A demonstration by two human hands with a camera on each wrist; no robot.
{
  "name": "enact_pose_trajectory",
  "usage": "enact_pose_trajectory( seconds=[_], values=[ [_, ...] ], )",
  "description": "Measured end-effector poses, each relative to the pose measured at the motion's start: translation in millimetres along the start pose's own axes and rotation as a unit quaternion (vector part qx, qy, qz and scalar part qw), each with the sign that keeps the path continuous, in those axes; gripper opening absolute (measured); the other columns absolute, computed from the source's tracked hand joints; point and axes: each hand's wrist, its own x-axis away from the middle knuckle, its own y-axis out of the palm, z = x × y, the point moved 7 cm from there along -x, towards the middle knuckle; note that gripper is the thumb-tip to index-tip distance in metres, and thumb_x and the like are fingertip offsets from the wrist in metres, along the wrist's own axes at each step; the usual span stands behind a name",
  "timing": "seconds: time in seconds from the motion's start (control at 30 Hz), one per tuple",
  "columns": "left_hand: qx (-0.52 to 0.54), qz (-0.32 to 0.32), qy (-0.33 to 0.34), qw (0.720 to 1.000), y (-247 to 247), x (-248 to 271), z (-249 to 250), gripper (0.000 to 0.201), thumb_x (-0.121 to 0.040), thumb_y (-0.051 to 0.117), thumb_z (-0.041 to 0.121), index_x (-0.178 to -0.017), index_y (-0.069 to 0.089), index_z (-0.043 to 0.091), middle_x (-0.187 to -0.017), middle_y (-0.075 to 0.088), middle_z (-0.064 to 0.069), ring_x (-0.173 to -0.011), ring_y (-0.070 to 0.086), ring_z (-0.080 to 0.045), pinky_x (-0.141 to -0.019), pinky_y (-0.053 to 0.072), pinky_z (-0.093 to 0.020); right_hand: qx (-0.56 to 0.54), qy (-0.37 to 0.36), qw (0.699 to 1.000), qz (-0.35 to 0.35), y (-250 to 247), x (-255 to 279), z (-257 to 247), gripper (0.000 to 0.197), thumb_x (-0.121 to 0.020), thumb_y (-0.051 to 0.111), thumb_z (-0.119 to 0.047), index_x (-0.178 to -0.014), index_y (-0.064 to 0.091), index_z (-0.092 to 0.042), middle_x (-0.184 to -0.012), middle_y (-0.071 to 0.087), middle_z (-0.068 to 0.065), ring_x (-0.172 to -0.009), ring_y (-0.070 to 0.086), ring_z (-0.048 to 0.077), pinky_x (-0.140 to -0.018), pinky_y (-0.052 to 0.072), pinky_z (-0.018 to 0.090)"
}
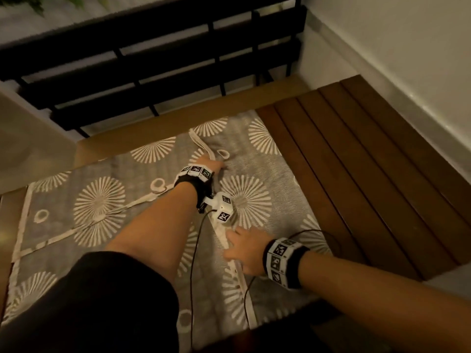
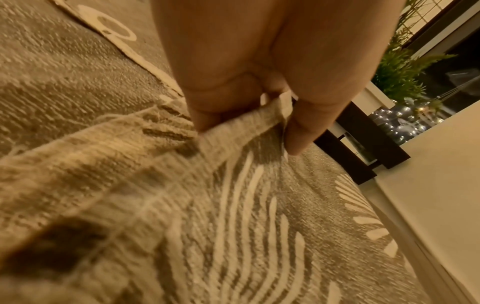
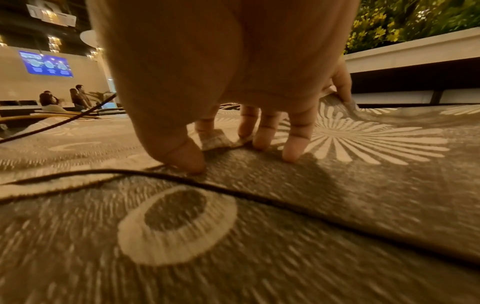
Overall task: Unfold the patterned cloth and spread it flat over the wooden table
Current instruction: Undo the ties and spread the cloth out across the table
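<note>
A grey cloth [image 1: 102, 200] with white sunburst and ring patterns covers the left and middle of the wooden slatted table [image 1: 356, 161]. It still lies in layers, and a white hem [image 1: 204, 146] runs diagonally across the top layer. My left hand [image 1: 214, 167] reaches across to the far middle and pinches that hem between thumb and fingers [image 2: 252, 133], lifting the edge slightly. My right hand [image 1: 244, 248] rests nearer on the same hem. Its thumb and spread fingertips [image 3: 293, 154] press down on the cloth [image 3: 363, 185].
The right part of the table is bare dark slats up to a white wall [image 1: 407, 59]. A black slatted rail [image 1: 153, 72] runs behind the far edge. Thin black cables [image 1: 193, 263] from the wrist cameras trail over the cloth. People sit far off in the right wrist view.
</note>
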Motion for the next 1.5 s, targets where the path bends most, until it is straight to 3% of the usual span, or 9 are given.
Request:
enact_pose_trajectory(
  seconds=[0.13,0.23,0.4,0.53,0.9,1.1,1.27,1.37,1.5],
  values=[
    [0.095,0.017,0.041,0.994,-2.3,-3.9,0.2,0.074,-0.08,0.069,0.009,-0.142,0.034,0.025,-0.068,0.063,-0.01,-0.056,0.059,-0.024,-0.058,0.052,-0.037,0.048,0.007,0.998,-0.038,1.9,0.3,-9.3,0.026,-0.091,0.054,-0.022,-0.115,0.064,-0.018,-0.15,0.021,0.014,-0.127,0.03,0.036,-0.09,0.042,0.05],
    [0.106,0.008,0.069,0.992,-3.7,-7.5,8.9,0.092,-0.07,0.071,0.011,-0.146,0.027,0.038,-0.095,0.068,-0.015,-0.077,0.067,-0.03,-0.075,0.058,-0.047,0.085,-0.053,0.993,-0.057,-0.1,6.1,-13.6,0.029,-0.089,0.055,-0.021,-0.116,0.065,-0.018,-0.154,0.023,0.006,-0.123,0.035,0.032,-0.086,0.044,0.047],
    [0.116,-0.009,0.121,0.986,-6.4,0.9,49.3,0.085,-0.079,0.062,-0.007,-0.145,0.031,0.036,-0.107,0.067,-0.015,-0.088,0.068,-0.039,-0.074,0.056,-0.061,0.02,-0.033,0.996,-0.083,-14.0,39.7,7.4,0.011,-0.086,0.056,-0.016,-0.097,0.054,-0.017,-0.079,0.053,0.001,-0.066,0.051,0.021,-0.065,0.049,0.035],
    [0.068,-0.043,0.174,0.981,6.3,17.3,100.0,0.086,-0.077,0.061,-0.008,-0.145,0.03,0.036,-0.104,0.066,-0.017,-0.066,0.062,-0.032,-0.055,0.054,-0.039,0.01,0.038,0.998,-0.057,-23.9,80.5,39.4,0.023,-0.085,0.057,-0.019,-0.108,0.06,-0.02,-0.097,0.059,0.007,-0.085,0.058,0.03,-0.072,0.053,0.042],
    [-0.038,-0.046,0.226,0.972,135.0,25.0,262.5,0.097,-0.052,0.082,0.014,-0.135,0.032,0.025,-0.124,0.055,-0.018,-0.099,0.06,-0.04,-0.076,0.057,-0.055,-0.052,0.219,0.973,0.048,-8.5,246.7,178.9,0.027,-0.088,0.048,-0.009,-0.105,0.068,-0.015,-0.116,0.056,0.006,-0.105,0.052,0.029,-0.079,0.042,0.036],
    [-0.12,-0.117,0.232,0.958,249.1,55.2,294.4,0.094,-0.088,0.062,0.007,-0.152,-0.002,0.032,-0.097,0.063,-0.013,-0.08,0.061,-0.029,-0.065,0.048,-0.037,-0.098,0.265,0.959,-0.006,74.8,295.8,266.2,0.019,-0.09,0.05,-0.011,-0.101,0.065,-0.006,-0.113,0.059,0.01,-0.102,0.057,0.033,-0.081,0.049,0.037],
    [-0.323,-0.146,0.359,0.864,310.7,93.9,278.8,0.022,-0.084,0.067,0.042,-0.1,0.061,0.029,-0.104,0.065,0.002,-0.095,0.062,-0.02,-0.077,0.047,-0.032,-0.124,0.249,0.958,0.067,102.6,311.8,289.7,0.018,-0.08,0.058,-0.028,-0.071,0.065,-0.015,-0.083,0.056,0.004,-0.075,0.056,0.025,-0.061,0.039,0.032],
    [-0.46,-0.261,0.4,0.749,349.0,131.9,214.3,0.049,-0.066,0.068,0.071,-0.085,0.046,0.031,-0.083,0.052,0.01,-0.082,0.057,-0.019,-0.07,0.043,-0.029,-0.144,0.241,0.958,0.065,100.2,305.9,295.0,0.033,-0.087,0.053,-0.042,-0.073,0.063,-0.014,-0.082,0.051,0.003,-0.079,0.054,0.025,-0.067,0.033,0.031],
    [-0.647,-0.203,0.419,0.603,363.1,141.0,154.0,0.095,-0.051,0.067,0.077,-0.126,0.033,0.03,-0.125,0.04,-0.001,-0.111,0.043,-0.026,-0.079,0.047,-0.04,-0.106,0.237,0.965,-0.021,94.5,289.6,300.3,0.046,-0.088,0.049,-0.057,-0.094,0.063,-0.014,-0.101,0.06,0.008,-0.092,0.057,0.029,-0.073,0.034,0.033]
  ],
)
